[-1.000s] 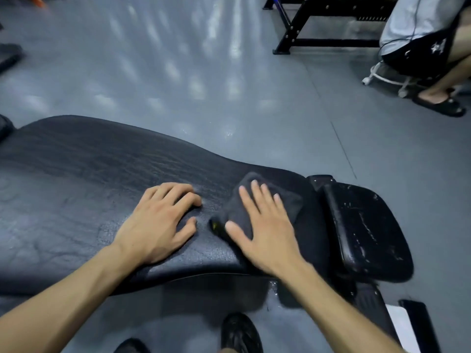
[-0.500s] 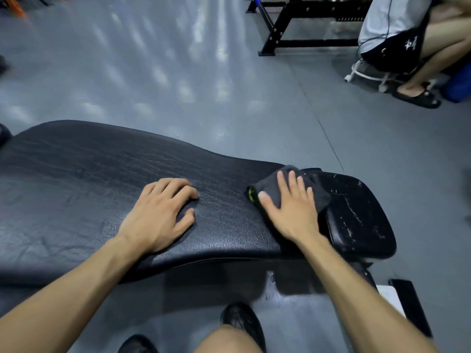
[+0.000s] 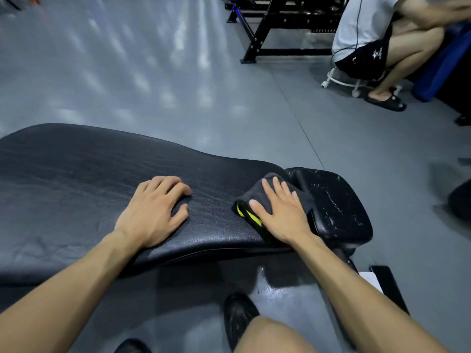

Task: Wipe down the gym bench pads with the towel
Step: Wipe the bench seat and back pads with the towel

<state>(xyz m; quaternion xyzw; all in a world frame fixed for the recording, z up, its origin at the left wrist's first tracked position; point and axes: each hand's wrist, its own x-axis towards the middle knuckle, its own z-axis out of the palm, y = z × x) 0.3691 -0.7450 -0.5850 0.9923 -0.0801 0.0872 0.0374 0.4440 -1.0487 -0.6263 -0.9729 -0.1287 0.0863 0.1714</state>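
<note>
Nearest to me, my bare knee and my black shoe stand on the grey floor, which shows a wet patch just beside the shoe. My forearms reach forward over the long black bench pad, its vinyl creased and cracked.

My left hand rests palm down on that pad, fingers lightly bent at the tips and holding nothing. My right hand lies flat with the fingers straight and slightly fanned, pressing the dark grey towel against the pad's narrow right end. The towel is folded, and a yellow-green edge shows under my thumb.

Just right of the towel sits the smaller seat pad, black and scuffed with white scratches. A thin seam line runs across the floor beyond it, and soft light patches glare on the floor farther off.

At the far right, another person crouches on a low white wheeled stool in a pale shirt, black shorts and black slides. Behind them stands a black steel equipment frame.
</note>
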